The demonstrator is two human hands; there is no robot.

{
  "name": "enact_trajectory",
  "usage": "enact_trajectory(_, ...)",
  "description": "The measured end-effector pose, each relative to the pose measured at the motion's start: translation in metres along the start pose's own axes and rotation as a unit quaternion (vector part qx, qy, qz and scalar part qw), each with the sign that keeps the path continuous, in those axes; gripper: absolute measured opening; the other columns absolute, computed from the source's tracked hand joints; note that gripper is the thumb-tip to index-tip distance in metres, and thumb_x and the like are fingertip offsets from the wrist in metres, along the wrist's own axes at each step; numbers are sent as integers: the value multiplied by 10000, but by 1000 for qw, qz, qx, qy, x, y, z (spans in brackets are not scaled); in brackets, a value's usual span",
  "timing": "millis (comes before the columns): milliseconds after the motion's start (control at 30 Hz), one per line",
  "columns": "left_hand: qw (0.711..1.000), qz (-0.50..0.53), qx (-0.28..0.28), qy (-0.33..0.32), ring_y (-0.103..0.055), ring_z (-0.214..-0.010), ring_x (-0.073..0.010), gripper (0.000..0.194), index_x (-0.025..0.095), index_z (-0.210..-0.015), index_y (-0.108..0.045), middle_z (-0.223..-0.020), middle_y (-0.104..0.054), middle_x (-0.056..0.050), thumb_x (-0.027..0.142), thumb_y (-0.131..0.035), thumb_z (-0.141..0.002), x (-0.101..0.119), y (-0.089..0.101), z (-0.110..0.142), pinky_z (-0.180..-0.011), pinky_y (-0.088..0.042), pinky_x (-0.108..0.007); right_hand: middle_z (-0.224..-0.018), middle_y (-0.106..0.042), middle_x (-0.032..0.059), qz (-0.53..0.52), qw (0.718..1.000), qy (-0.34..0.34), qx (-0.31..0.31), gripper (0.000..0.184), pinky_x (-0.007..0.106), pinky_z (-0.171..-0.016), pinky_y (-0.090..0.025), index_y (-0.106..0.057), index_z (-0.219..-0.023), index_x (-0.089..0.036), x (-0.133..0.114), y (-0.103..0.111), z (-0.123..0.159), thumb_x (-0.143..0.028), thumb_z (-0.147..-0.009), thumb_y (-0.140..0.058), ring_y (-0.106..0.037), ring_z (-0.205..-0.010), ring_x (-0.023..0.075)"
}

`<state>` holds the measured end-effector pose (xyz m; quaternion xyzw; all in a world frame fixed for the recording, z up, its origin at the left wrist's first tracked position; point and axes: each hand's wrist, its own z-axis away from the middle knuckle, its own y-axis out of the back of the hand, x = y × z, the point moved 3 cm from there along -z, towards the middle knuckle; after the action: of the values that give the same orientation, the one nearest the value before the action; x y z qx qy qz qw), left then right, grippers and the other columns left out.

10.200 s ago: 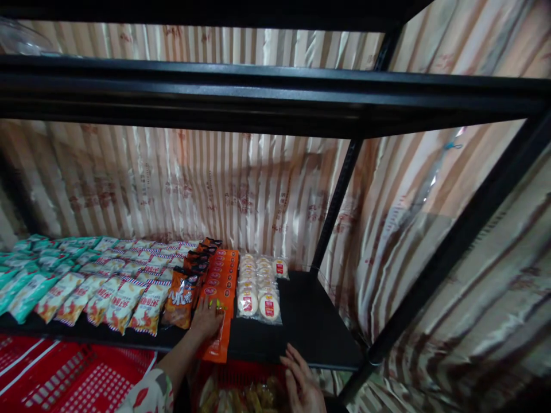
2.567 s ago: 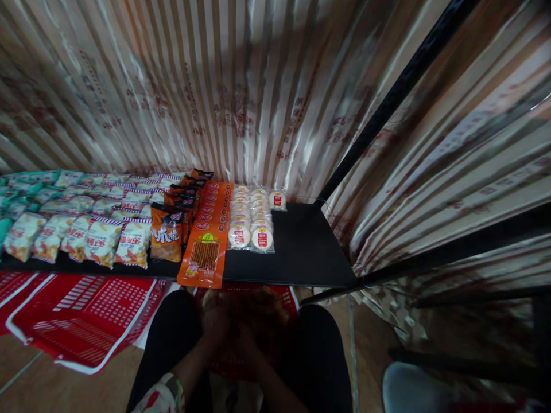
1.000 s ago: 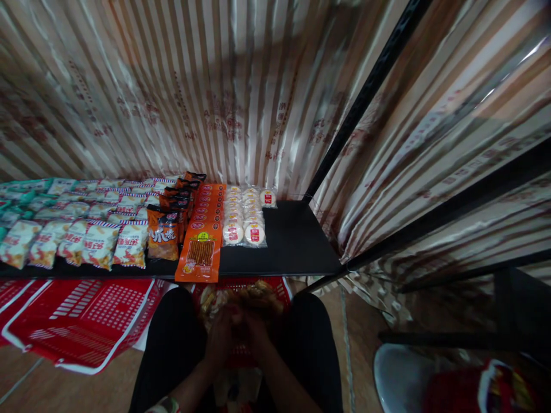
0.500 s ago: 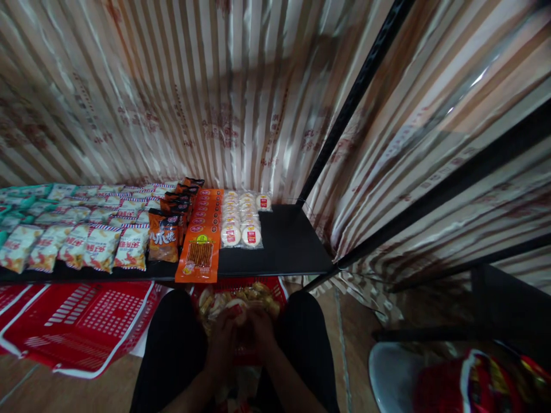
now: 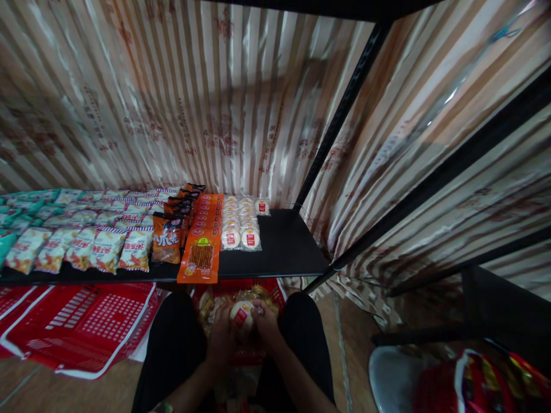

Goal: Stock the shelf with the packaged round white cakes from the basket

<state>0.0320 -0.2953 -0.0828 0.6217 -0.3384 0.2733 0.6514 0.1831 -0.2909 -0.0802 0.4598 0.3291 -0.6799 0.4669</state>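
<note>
A round white snack packet with a red label is between my two hands, low between my knees. My left hand grips its left side, fingers curled against it. On the other side my right hand is closed around the packet's right edge. Below them stands a red basket holding several dim, shiny wrapped snacks. Similar round white packets lie in two overlapping rows on the black shelf ahead, with a single one behind at the right.
A flat orange packet of sticks overhangs the shelf's front edge. Left of it are orange-black bags and white snack bags. Another red basket stands lower left. A black post and striped curtain enclose the shelf.
The round packet has turned so its white face and red label show more fully. My right hand has come up beside it. The view has shifted slightly, bringing a dark upper shelf edge in.
</note>
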Motion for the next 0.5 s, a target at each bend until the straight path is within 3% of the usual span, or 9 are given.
enact_trajectory(133, 999, 25, -8, 37, -460, -1185, -237, 440, 124, -1137, -535, -1231, -543, -137, 272, -395, -748, 8, 9, -6, -1029, -333, -399, -630, -601, -4, 20, 998, 6, -55, 275, 279, -546, -447, -572, -752, -210, -6, 0, 3, -389, -546, -602, -539, -574, 156)
enact_trajectory(267, 993, 43, -57, 92, -517, -1124, -234, 475, 130, -1143, -540, -1188, -583, -125, 309, -429, -717, 16, 16, -10, -986, -373, -361, -635, -594, -16, 45, 995, 5, -91, 291, 261, -544, -431, -570, -789, -214, -19, 1, 7, -415, -582, -605, -543, -582, 146)
enact_trajectory(400, 978, 138, -101, 116, -618, -908, -212, 497, 119, -1152, -528, -984, -677, -100, 319, -448, -704, 21, 14, -13, -818, -467, -310, -653, -600, -23, 19, 990, -1, -140, 315, 252, -547, -418, -553, -807, -214, -34, 5, 8, -416, -579, -634, -547, -588, 139)
enact_trajectory(500, 957, 231, -124, 124, -626, -728, -190, 426, 138, -1017, -597, -793, -696, -52, 347, -514, -656, 21, 7, -17, -665, -484, -275, -667, -615, -24, -9, 987, -6, -161, 361, 253, -566, -420, -547, -826, -216, -44, 8, 7, -418, -557, -677, -562, -600, 139)
